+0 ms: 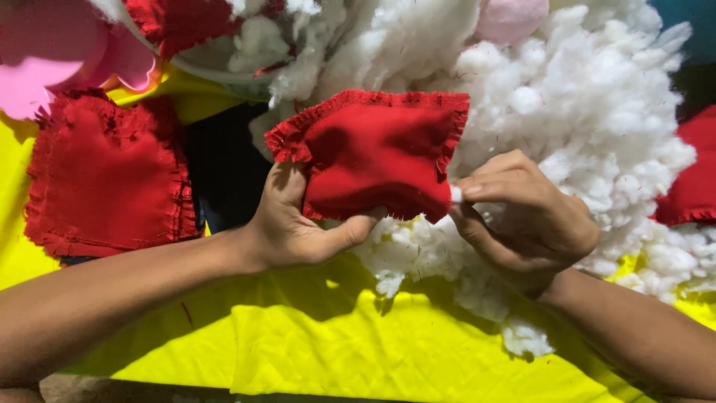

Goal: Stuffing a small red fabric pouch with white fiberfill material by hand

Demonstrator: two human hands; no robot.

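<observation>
- In the left hand (298, 224): a red pouch (373, 153), clamped from below between thumb and fingers.
- At the pouch's lower right edge, the right hand (522, 216) pinches a bit of white stuffing (456, 194).
- Behind both hands sits the stuffing pile (589, 112); yellow cloth (350, 351) lies underneath.

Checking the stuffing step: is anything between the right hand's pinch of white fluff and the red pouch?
Nothing visible. The right hand pinches the white fluff right at the edge of the red pouch, which the left hand holds.
</observation>
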